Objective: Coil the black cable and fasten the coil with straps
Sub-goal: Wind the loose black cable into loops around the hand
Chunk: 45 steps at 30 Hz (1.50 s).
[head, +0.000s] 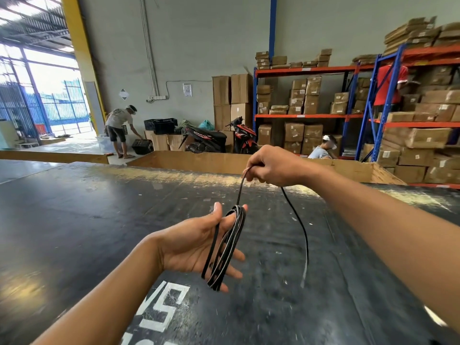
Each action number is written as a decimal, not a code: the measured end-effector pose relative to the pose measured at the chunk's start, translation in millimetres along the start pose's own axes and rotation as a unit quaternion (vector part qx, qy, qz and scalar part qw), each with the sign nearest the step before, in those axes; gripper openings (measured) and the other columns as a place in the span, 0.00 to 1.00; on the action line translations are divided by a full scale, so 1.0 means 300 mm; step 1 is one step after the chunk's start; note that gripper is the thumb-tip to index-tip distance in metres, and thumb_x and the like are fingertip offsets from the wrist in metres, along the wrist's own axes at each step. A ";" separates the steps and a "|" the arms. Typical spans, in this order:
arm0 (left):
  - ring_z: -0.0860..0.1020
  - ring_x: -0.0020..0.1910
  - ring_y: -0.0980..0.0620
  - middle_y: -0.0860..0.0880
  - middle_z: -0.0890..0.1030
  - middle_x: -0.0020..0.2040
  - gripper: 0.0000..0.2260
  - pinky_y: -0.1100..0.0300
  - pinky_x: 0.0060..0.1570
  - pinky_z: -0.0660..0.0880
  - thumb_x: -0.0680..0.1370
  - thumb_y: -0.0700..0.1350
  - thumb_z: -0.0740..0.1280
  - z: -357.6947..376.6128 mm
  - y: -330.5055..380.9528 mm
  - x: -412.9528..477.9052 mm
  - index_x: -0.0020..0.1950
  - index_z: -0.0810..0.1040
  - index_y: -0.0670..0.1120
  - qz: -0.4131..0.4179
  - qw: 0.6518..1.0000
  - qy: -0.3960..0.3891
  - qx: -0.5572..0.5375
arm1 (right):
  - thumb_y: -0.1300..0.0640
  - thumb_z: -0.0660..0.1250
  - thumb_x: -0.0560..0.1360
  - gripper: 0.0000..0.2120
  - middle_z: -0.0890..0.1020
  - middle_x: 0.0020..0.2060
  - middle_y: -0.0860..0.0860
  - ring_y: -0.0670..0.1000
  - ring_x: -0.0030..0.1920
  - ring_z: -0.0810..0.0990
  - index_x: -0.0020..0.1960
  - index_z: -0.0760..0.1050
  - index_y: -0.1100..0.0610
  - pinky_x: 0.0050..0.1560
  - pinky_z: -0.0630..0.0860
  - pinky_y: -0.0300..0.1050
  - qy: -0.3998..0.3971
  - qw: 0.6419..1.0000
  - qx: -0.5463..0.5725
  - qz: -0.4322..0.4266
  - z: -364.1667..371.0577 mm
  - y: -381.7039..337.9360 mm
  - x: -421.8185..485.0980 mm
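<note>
A thin black cable [230, 247] hangs in several long loops around the spread fingers of my left hand [191, 245], palm up above the black table. One strand runs up from the loops to my right hand [271, 166], which pinches it farther back and higher. From that fist the loose tail of the cable [302, 230] curves down to the right and trails blurred toward the table top. No straps are visible.
The dark, scuffed table [87, 220] carries white painted letters near its front edge. Behind it stand wooden crate walls [189, 160], parked motorbikes [219, 139], shelving full of cardboard boxes [311, 108], and people working.
</note>
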<state>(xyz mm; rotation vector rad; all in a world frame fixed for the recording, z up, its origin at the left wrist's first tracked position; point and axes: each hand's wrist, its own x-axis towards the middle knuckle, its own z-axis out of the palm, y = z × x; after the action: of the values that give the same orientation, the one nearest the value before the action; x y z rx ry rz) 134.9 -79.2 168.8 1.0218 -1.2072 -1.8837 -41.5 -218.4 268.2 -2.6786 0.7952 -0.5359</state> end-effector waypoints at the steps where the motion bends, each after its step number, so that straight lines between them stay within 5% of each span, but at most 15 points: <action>1: 0.67 0.67 0.27 0.32 0.67 0.66 0.25 0.28 0.60 0.68 0.75 0.69 0.51 -0.014 -0.009 0.006 0.69 0.70 0.68 0.000 1.000 0.019 -0.008 | 0.59 0.64 0.79 0.11 0.83 0.35 0.50 0.47 0.33 0.77 0.46 0.84 0.57 0.34 0.72 0.42 -0.001 1.000 -0.004 0.002 -0.007 -0.006 -0.007; 4: 0.66 0.67 0.23 0.29 0.69 0.65 0.24 0.27 0.60 0.67 0.75 0.69 0.52 -0.065 -0.018 0.020 0.67 0.73 0.65 0.027 0.996 0.071 -0.039 | 0.55 0.65 0.79 0.11 0.84 0.38 0.52 0.50 0.36 0.78 0.45 0.84 0.56 0.37 0.73 0.46 -0.023 1.000 -0.005 -0.004 0.004 -0.040 -0.044; 8: 0.76 0.59 0.24 0.27 0.74 0.61 0.26 0.25 0.58 0.69 0.75 0.68 0.53 -0.123 0.005 0.030 0.66 0.75 0.58 0.066 0.987 0.125 -0.079 | 0.53 0.61 0.81 0.12 0.77 0.31 0.44 0.39 0.26 0.74 0.46 0.81 0.55 0.25 0.66 0.28 -0.024 0.998 0.049 -0.010 0.053 -0.090 -0.111; 14: 0.77 0.57 0.24 0.21 0.62 0.70 0.29 0.27 0.53 0.73 0.78 0.67 0.49 -0.156 0.078 0.036 0.70 0.70 0.52 0.105 0.978 0.143 -0.113 | 0.58 0.58 0.82 0.14 0.72 0.27 0.42 0.33 0.21 0.70 0.47 0.81 0.59 0.24 0.65 0.30 -0.045 0.996 0.081 -0.006 0.141 -0.136 -0.217; 19: 0.80 0.52 0.24 0.24 0.71 0.62 0.28 0.29 0.49 0.77 0.79 0.66 0.48 -0.161 0.116 0.041 0.62 0.78 0.51 0.138 0.975 0.126 -0.122 | 0.58 0.55 0.82 0.14 0.75 0.25 0.40 0.36 0.20 0.70 0.48 0.78 0.57 0.24 0.65 0.30 -0.082 0.979 0.182 0.039 0.221 -0.155 -0.289; 23: 0.75 0.58 0.21 0.22 0.68 0.67 0.26 0.26 0.53 0.74 0.78 0.67 0.48 -0.149 0.145 0.035 0.64 0.76 0.56 0.171 0.969 0.131 -0.125 | 0.57 0.53 0.81 0.14 0.78 0.28 0.47 0.41 0.23 0.72 0.51 0.78 0.56 0.28 0.71 0.37 -0.138 0.958 0.243 0.067 0.334 -0.150 -0.351; 26: 0.73 0.61 0.21 0.22 0.68 0.67 0.25 0.27 0.53 0.75 0.78 0.68 0.48 -0.125 0.155 0.032 0.71 0.70 0.64 0.180 0.971 0.094 -0.125 | 0.55 0.53 0.82 0.14 0.77 0.28 0.46 0.43 0.24 0.74 0.52 0.77 0.58 0.25 0.71 0.34 -0.170 0.941 0.279 0.086 0.420 -0.134 -0.384; 32: 0.68 0.67 0.22 0.25 0.66 0.70 0.25 0.29 0.57 0.73 0.78 0.68 0.47 -0.036 0.145 0.032 0.74 0.64 0.67 0.186 0.976 -0.046 -0.099 | 0.52 0.57 0.82 0.13 0.80 0.30 0.48 0.47 0.30 0.78 0.47 0.78 0.54 0.35 0.72 0.43 -0.220 0.890 0.381 0.118 0.488 -0.041 -0.356; 36: 0.58 0.71 0.22 0.26 0.58 0.73 0.26 0.29 0.61 0.68 0.78 0.68 0.45 0.036 0.147 0.015 0.76 0.57 0.67 0.165 0.972 -0.137 -0.092 | 0.51 0.60 0.82 0.13 0.79 0.31 0.50 0.46 0.30 0.79 0.43 0.79 0.53 0.34 0.69 0.42 -0.222 0.910 0.334 0.108 0.456 0.038 -0.322; 40: 0.55 0.71 0.23 0.29 0.56 0.75 0.26 0.29 0.62 0.68 0.78 0.67 0.46 0.091 0.126 0.003 0.77 0.54 0.67 0.133 0.973 -0.183 -0.040 | 0.54 0.63 0.81 0.12 0.79 0.39 0.61 0.56 0.40 0.79 0.41 0.80 0.56 0.44 0.75 0.50 -0.183 0.934 0.286 0.107 0.335 0.114 -0.260; 45: 0.58 0.72 0.24 0.31 0.57 0.76 0.26 0.31 0.61 0.69 0.77 0.67 0.47 0.124 0.102 0.000 0.76 0.56 0.68 0.089 0.977 -0.193 -0.028 | 0.54 0.67 0.78 0.10 0.80 0.32 0.52 0.48 0.34 0.77 0.47 0.85 0.58 0.38 0.75 0.43 -0.159 0.961 0.204 0.103 0.136 0.158 -0.160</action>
<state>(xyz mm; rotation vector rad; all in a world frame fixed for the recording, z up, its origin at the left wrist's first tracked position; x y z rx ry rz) 106.1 -74.9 207.0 0.5074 -1.3995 -2.0140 -83.2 -222.0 201.5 -2.1948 0.7621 -0.1835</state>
